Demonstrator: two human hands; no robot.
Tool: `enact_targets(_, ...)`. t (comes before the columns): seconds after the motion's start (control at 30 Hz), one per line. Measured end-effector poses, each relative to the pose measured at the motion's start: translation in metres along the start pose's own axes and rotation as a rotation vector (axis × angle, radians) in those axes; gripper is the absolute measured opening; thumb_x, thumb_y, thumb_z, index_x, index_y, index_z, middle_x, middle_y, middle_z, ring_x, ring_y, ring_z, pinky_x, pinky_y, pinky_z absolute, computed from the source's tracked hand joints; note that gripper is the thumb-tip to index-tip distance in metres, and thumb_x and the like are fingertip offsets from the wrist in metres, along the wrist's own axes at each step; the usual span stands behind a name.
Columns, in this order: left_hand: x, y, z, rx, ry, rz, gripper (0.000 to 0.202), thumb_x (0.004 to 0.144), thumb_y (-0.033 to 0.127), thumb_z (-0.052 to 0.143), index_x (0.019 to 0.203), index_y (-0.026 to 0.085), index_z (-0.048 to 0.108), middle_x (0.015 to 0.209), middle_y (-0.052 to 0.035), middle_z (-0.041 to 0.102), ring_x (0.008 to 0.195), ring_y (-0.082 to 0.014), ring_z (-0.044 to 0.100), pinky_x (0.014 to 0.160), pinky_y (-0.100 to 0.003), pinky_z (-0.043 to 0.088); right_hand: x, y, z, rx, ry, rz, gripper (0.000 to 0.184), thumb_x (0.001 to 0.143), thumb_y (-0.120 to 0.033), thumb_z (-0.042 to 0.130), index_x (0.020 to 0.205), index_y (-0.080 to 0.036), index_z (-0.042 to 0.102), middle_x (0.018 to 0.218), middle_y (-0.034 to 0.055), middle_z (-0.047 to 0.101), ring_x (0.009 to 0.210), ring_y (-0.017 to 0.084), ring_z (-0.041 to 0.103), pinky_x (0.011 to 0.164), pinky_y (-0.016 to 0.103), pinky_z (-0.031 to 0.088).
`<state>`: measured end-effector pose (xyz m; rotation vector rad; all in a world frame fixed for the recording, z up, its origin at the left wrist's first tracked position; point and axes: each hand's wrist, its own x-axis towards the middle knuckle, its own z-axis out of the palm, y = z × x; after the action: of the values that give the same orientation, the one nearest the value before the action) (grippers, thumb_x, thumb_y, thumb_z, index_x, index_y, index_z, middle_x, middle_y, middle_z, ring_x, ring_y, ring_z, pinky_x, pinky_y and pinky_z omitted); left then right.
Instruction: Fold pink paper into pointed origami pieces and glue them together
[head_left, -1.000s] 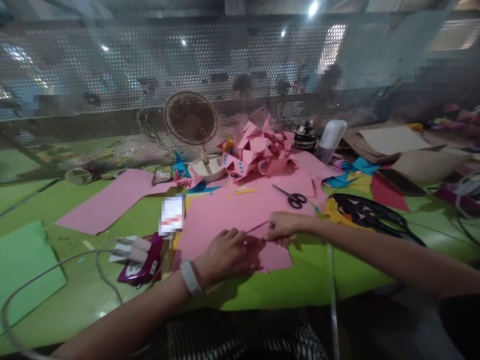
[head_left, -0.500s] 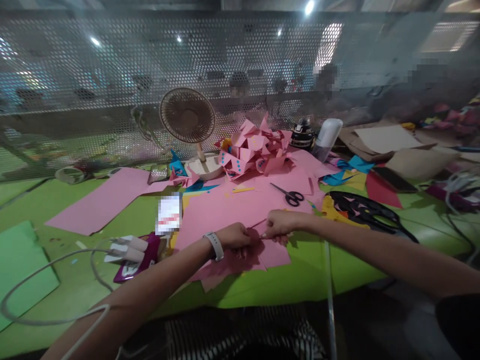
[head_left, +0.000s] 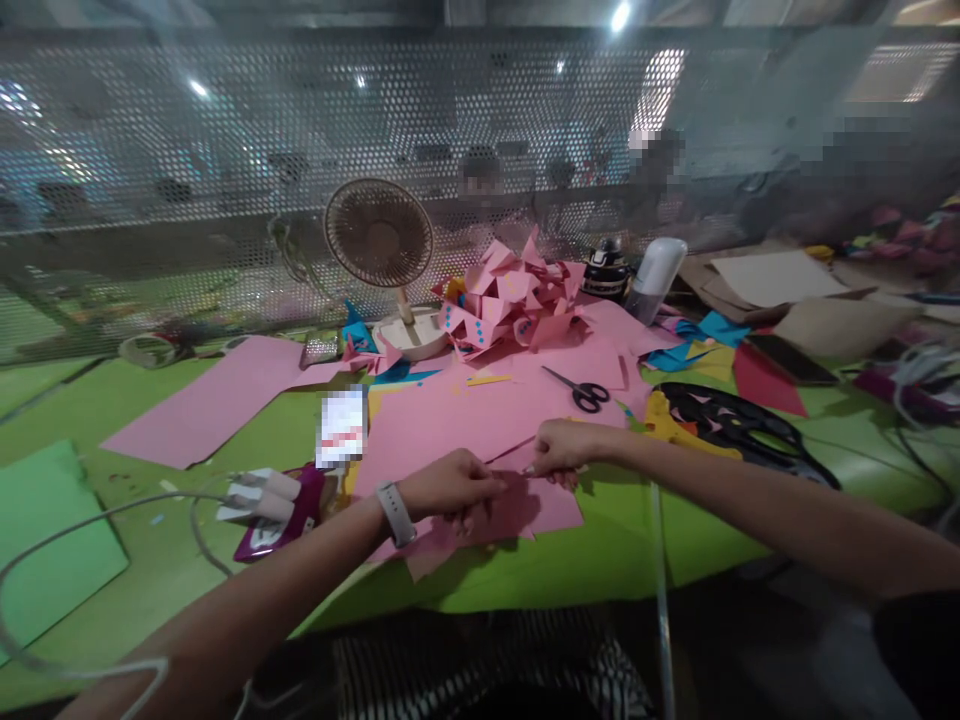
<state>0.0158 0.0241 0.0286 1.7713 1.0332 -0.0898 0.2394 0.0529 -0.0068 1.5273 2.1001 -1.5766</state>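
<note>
Pink flat paper sheets (head_left: 442,415) lie overlapping on the light green counter (head_left: 622,545), spread beneath and between the person's two bare hands near the front edge. The left hand (head_left: 454,487), with a pale grey watch band (head_left: 396,513) at its wrist, rests low over the paper, fingers curled; whether they pinch a sheet I cannot tell. The right hand (head_left: 556,452) is just beside it, thumb and forefinger drawn together at the paper, what lies between them too small to make out. Black-handled metal scissors (head_left: 589,396) lie beyond the right hand, on the pink paper. Behind them sits a heap of folded pink paper pieces (head_left: 510,295), beside a round beige desk fan (head_left: 379,235).
</note>
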Motion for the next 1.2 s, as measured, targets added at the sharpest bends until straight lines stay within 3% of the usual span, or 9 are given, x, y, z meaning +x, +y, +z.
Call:
enact_targets(0.07,-0.012,-0.005,0.000,0.107,0.322,0.189,0.050,0.089,0.051,0.032,0.081,0.013,0.063,0.065,-0.0051,0.066,0.056,-0.0138,0.061,0.056,-0.025,0.048,0.001,0.002,0.001,0.005,0.005,0.000,0.044,0.066,-0.056,0.063,0.057,-0.014,0.057,0.048,0.0002,0.061,0.041,0.010,0.057,0.039,0.018,0.036)
enact_targets(0.13,-0.022,-0.015,0.001,0.334,0.502,0.387,0.043,0.091,0.046,0.031,0.111,0.018,0.058,0.111,-0.0093,0.063,0.102,-0.0193,0.058,0.088,-0.034,0.044,0.001,0.001,0.001,0.006,0.010,0.009,0.041,0.068,-0.053,0.063,0.057,-0.013,0.056,0.048,-0.0001,0.060,0.040,0.010,0.056,0.038,0.018,0.035)
enact_targets(0.23,-0.026,-0.036,0.007,0.700,0.361,0.460,0.060,0.089,0.051,0.034,0.140,0.021,0.023,0.146,-0.0101,0.026,0.134,-0.0253,0.023,0.107,-0.046,0.019,0.000,-0.002,-0.001,0.001,0.010,0.031,0.041,0.069,-0.051,0.063,0.056,-0.013,0.055,0.047,-0.0004,0.059,0.038,0.009,0.054,0.036,0.017,0.033)
enact_targets(0.37,-0.022,-0.054,0.017,0.905,0.358,0.453,0.073,0.087,0.058,0.030,0.143,0.018,0.006,0.149,-0.0111,0.013,0.137,-0.0239,0.010,0.109,-0.046,0.007,-0.007,-0.011,0.001,-0.014,0.003,0.056,0.039,0.064,-0.049,0.068,0.054,-0.013,0.056,0.046,-0.0018,0.058,0.036,0.007,0.050,0.036,0.017,0.034)
enact_targets(0.8,-0.021,-0.059,0.021,0.906,0.442,0.489,0.072,0.087,0.060,0.027,0.143,0.018,0.012,0.148,-0.0108,0.018,0.136,-0.0236,0.013,0.109,-0.045,0.009,-0.018,-0.032,0.044,0.026,-0.011,0.092,0.019,0.072,-0.025,0.056,0.056,-0.015,0.056,0.045,-0.0012,0.057,0.037,0.012,0.054,0.040,0.022,0.042)
enact_targets(0.9,-0.022,-0.059,0.021,0.880,0.427,0.480,0.073,0.086,0.061,0.028,0.142,0.018,0.013,0.148,-0.0103,0.018,0.136,-0.0238,0.012,0.109,-0.045,0.009,-0.022,-0.034,0.052,-0.098,0.224,-0.076,0.006,0.069,-0.017,0.055,0.073,-0.016,0.060,0.057,-0.0009,0.060,0.052,0.014,0.059,0.050,0.023,0.044)
enact_targets(1.0,-0.023,-0.058,0.020,0.866,0.405,0.465,0.072,0.086,0.062,0.027,0.142,0.019,0.013,0.148,-0.0094,0.017,0.136,-0.0234,0.012,0.110,-0.045,0.008,-0.023,-0.031,0.055,-0.277,0.541,-0.394,0.025,0.066,-0.012,0.060,0.090,-0.019,0.062,0.085,0.0026,0.062,0.077,0.016,0.059,0.070,0.028,0.045)
enact_targets(1.1,-0.024,-0.058,0.021,0.859,0.411,0.458,0.072,0.086,0.062,0.027,0.143,0.020,0.013,0.148,-0.0089,0.016,0.136,-0.0227,0.012,0.110,-0.044,0.007,-0.020,-0.026,0.053,-0.242,0.518,-0.588,0.015,0.075,-0.015,0.057,0.085,-0.022,0.066,0.099,0.0029,0.058,0.087,0.015,0.057,0.079,0.028,0.043)
enact_targets(1.2,-0.024,-0.056,0.021,0.849,0.408,0.439,0.074,0.085,0.063,0.028,0.143,0.019,0.010,0.148,-0.0099,0.016,0.136,-0.0226,0.012,0.110,-0.044,0.006,-0.013,-0.023,0.049,-0.125,0.411,-0.609,0.010,0.079,-0.026,0.058,0.080,-0.021,0.068,0.095,0.0021,0.059,0.085,0.014,0.057,0.077,0.026,0.043)
